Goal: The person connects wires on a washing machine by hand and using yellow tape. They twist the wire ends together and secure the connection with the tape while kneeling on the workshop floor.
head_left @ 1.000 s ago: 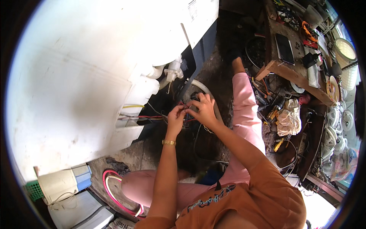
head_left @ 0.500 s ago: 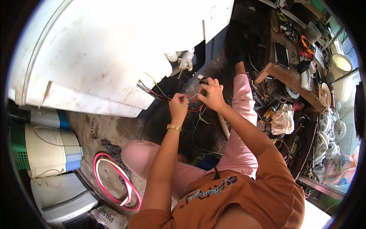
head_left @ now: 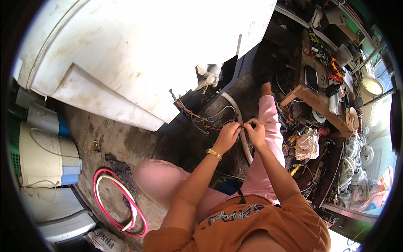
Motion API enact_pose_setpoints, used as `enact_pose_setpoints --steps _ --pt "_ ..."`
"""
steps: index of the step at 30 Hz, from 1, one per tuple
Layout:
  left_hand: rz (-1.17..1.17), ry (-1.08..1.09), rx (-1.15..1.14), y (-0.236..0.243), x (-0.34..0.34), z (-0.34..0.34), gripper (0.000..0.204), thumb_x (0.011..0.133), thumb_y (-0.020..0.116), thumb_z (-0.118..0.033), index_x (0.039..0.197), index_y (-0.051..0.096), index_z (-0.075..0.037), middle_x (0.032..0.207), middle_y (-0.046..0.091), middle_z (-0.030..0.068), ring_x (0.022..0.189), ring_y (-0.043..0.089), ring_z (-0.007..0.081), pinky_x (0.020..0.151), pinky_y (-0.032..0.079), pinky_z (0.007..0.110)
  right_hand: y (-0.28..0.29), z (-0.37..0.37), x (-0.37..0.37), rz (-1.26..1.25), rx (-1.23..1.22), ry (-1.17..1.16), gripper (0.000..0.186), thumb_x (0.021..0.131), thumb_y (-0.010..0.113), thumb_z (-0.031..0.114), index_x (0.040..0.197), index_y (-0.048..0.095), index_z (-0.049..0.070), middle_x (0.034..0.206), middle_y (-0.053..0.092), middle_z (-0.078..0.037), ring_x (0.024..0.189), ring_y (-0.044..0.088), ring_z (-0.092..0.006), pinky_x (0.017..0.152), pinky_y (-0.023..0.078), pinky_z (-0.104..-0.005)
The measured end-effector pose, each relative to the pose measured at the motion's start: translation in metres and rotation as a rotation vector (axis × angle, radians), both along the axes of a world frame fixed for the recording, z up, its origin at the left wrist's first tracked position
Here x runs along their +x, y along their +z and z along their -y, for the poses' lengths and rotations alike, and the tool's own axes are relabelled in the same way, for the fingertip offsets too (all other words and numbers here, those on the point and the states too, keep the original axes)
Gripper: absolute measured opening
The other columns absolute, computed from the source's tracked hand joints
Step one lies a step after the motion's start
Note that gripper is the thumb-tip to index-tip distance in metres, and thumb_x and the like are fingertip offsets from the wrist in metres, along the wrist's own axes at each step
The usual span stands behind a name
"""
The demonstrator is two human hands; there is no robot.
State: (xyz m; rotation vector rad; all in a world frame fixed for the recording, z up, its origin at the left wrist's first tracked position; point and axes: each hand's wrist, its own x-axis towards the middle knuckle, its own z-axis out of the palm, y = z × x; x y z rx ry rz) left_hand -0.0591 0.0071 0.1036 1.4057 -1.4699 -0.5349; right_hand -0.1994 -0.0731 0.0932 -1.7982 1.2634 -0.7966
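Note:
My left hand, with a gold-coloured band at the wrist, is closed in a pinch on a thin wire. My right hand is pinched too, its fingertips meeting those of the left; what lies between them is too small to make out. Loose coloured wires trail from the open lower edge of a large white appliance toward my left hand. A white plastic valve shows in the appliance's opening. Behind my fingers a pale corrugated hose runs down along my leg.
At the right stands a wooden bench with a phone and tools. Below it lie a crumpled cloth and scattered parts. A pink and white hose coil is on the floor at left, beside cream-coloured appliance bodies.
Both hands have moved right and slightly down, away from the appliance opening, and the fingertips have come together. The wire bundle now lies more in view. The whole view has shifted a little.

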Motion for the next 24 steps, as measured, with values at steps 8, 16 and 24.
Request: enact_pose_setpoints --steps 8,16,24 --pt "-0.232 0.088 0.11 -0.01 0.022 -0.01 0.018 0.096 0.047 -0.011 0.092 0.057 0.003 0.082 0.06 0.0201 0.077 0.06 0.0355 0.069 0.046 0.038 0.029 -0.018 0.025 -0.116 -0.29 0.079 0.024 0.07 0.079 0.023 0.093 0.073 0.02 0.095 0.057 -0.005 0.094 0.051 -0.0253 0.082 0.04 -0.0387" --pt "-0.386 0.024 0.193 -0.02 0.02 -0.006 0.019 0.097 0.047 -0.016 0.092 0.058 -0.001 0.064 0.044 -0.0006 0.058 0.042 0.007 0.054 0.036 0.025 0.018 -0.019 0.034 -0.028 -0.333 0.039 0.027 0.068 0.08 0.019 0.094 0.074 0.023 0.093 0.053 -0.004 0.092 0.049 -0.0248 0.082 0.04 -0.0383" --pt "-0.594 -0.103 0.295 -0.021 0.022 -0.008 0.024 0.099 0.048 -0.022 0.085 0.056 -0.004 0.062 0.039 -0.0059 0.055 0.035 0.0037 0.05 0.028 0.021 0.002 -0.01 0.031 0.118 -0.341 0.193 0.022 0.066 0.08 0.014 0.087 0.075 0.017 0.094 0.056 -0.006 0.093 0.05 -0.0256 0.078 0.041 -0.0354"
